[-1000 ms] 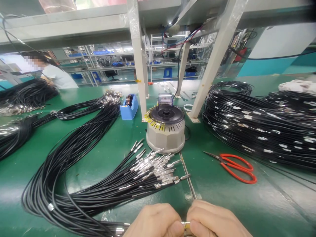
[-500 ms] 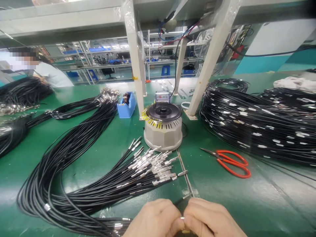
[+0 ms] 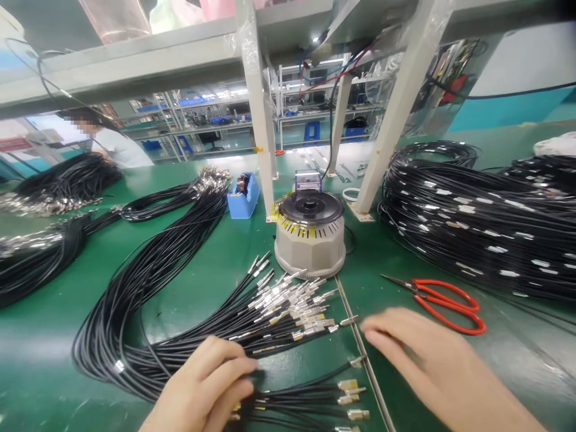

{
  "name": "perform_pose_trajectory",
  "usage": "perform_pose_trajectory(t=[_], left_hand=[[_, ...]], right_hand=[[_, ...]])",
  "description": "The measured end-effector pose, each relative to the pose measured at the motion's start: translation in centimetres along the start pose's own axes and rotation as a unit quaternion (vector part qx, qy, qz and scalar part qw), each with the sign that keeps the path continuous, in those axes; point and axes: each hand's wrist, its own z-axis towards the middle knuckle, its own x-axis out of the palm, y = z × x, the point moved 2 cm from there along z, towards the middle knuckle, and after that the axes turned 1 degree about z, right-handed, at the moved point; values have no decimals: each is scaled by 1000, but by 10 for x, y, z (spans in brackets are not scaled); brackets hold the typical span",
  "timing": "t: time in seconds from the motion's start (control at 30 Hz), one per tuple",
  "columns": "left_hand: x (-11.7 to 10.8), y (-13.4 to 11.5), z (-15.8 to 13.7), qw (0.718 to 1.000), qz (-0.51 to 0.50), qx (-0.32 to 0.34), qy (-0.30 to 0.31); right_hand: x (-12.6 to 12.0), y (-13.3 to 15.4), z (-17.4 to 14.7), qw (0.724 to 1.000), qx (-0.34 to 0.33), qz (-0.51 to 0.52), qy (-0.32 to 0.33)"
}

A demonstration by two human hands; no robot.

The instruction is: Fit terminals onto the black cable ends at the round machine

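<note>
My left hand (image 3: 207,384) rests on black cables at the near edge, fingers curled down onto them; a firm grip cannot be made out. Just right of it lie a few cable ends with gold and silver ferrules (image 3: 348,396). My right hand (image 3: 432,360) hovers open and blurred over the green table, fingertips near the silver tips of a fanned bundle of black cables (image 3: 288,306). That bundle loops away to the left (image 3: 112,324). Behind it stands a grey round tape dispenser (image 3: 310,234).
Red-handled scissors (image 3: 445,303) lie right of the dispenser. A large coil of black cable (image 3: 472,216) fills the right side. A blue tape holder (image 3: 243,195) and white frame legs (image 3: 261,120) stand behind. More cable bundles (image 3: 45,252) lie left; another person (image 3: 114,144) sits far left.
My hands were pressed together on a small ferrule at the near edge; they have parted, the left onto the cables, the right out toward the scissors. A cable now lies on the table.
</note>
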Motion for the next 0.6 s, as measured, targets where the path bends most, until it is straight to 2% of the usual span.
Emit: perform_pose_trajectory(t=[0.07, 0.2, 0.33, 0.4, 0.47, 0.6], left_hand=[[9, -9, 17, 1000, -19, 5, -13], [35, -27, 53, 996, -58, 45, -50], [63, -46, 81, 990, -62, 86, -90], [74, -52, 90, 991, -101, 69, -63], [80, -52, 93, 989, -138, 43, -13], [77, -38, 83, 989, -132, -39, 60]], right_hand=[[5, -8, 10, 999, 41, 2, 11], [7, -7, 16, 996, 74, 12, 42], [-9, 4, 11, 976, 161, 125, 76], [-14, 7, 9, 953, 202, 202, 95], [-14, 8, 8, 941, 217, 239, 100], [-8, 5, 11, 950, 195, 223, 99]])
